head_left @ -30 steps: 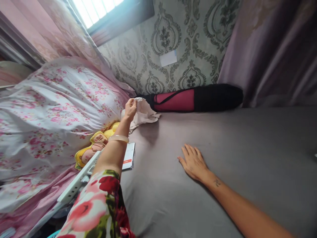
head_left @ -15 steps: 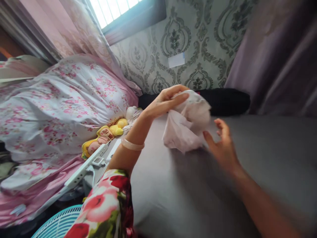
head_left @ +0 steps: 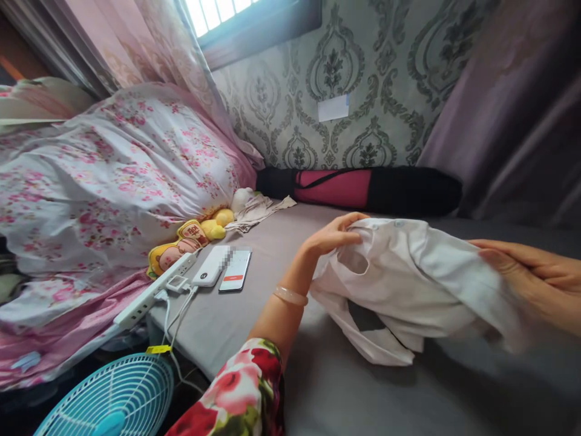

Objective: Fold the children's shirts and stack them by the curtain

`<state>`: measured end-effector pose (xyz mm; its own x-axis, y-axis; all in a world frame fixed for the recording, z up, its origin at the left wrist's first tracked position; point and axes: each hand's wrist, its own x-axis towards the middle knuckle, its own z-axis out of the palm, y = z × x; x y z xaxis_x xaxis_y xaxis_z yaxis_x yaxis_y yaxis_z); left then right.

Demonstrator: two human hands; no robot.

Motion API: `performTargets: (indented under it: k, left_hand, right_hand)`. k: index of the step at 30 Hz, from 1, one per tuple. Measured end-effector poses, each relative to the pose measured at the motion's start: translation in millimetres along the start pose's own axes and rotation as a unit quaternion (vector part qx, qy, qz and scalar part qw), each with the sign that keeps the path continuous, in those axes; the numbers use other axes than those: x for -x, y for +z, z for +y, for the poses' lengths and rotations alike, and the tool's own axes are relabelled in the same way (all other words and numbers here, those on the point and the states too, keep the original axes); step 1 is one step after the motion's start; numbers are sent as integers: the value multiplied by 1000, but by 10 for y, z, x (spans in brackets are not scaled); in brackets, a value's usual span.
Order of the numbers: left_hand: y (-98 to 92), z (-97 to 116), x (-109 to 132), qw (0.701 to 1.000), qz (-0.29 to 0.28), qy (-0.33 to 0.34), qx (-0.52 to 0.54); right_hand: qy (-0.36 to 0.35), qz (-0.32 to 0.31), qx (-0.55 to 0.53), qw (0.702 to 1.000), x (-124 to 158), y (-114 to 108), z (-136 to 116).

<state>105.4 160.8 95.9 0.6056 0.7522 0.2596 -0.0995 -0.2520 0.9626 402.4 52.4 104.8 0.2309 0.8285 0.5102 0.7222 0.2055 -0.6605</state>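
A small white garment [head_left: 394, 266] with sleeves, perhaps a shirt, hangs stretched between my two hands above the grey bed sheet [head_left: 327, 387]. My left hand [head_left: 340, 233] pinches it near the neck opening, where small snaps or buttons show. On the far right, my right hand [head_left: 535, 278] is closed on a sleeve or side edge, thumb on top; the cloth below it is blurred by motion. One sleeve droops toward the sheet.
Left of my arm lie a phone [head_left: 236, 270], a white power bank [head_left: 212, 266] and a power strip [head_left: 154, 290] with cables. A blue fan [head_left: 113, 393] stands lower left. Yellow plush toys [head_left: 195, 239], a crumpled cloth [head_left: 258, 212] and a black-and-pink bag [head_left: 336, 188] lie further back.
My right hand, open and apart from the cloth before, now grips it. The bunched garment has been spread out and moved right and nearer. My left hand keeps its hold.
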Motion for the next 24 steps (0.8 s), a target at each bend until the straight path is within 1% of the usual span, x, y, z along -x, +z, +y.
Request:
performTargets:
  k: [2, 3, 6, 9, 11, 14, 18, 21, 24]
  left_hand:
    - [79, -165, -1, 999, 8, -26, -23]
    - [115, -227, -9, 999, 14, -34, -37]
    - [202, -352, -46, 997, 18, -45, -63]
    - [271, -421, -68, 996, 32, -59, -63]
    - [318, -463, -71, 994, 58, -74, -62]
    - [379, -536, -73, 989, 94, -97, -64]
    - [434, -621, -97, 986, 105, -100, -77]
    - [468, -615, -116, 985, 108, -65, -117]
    - [485, -552, -129, 972, 132, 2, -195]
  right_hand:
    - [4, -71, 35, 997, -36, -8, 111]
    - [2, -94, 58, 994, -56, -6, 148]
    - [-3, -121, 119, 985, -110, 10, 195]
    - [13, -145, 142, 979, -132, 32, 187]
    - [16, -142, 139, 980, -123, 51, 167]
    - [0, -123, 113, 986, -89, 81, 113]
    - [-16, -93, 85, 992, -60, 93, 12]
    - [-55, -48, 79, 994, -46, 68, -76]
    - [-95, -12, 75, 993, -17, 23, -173]
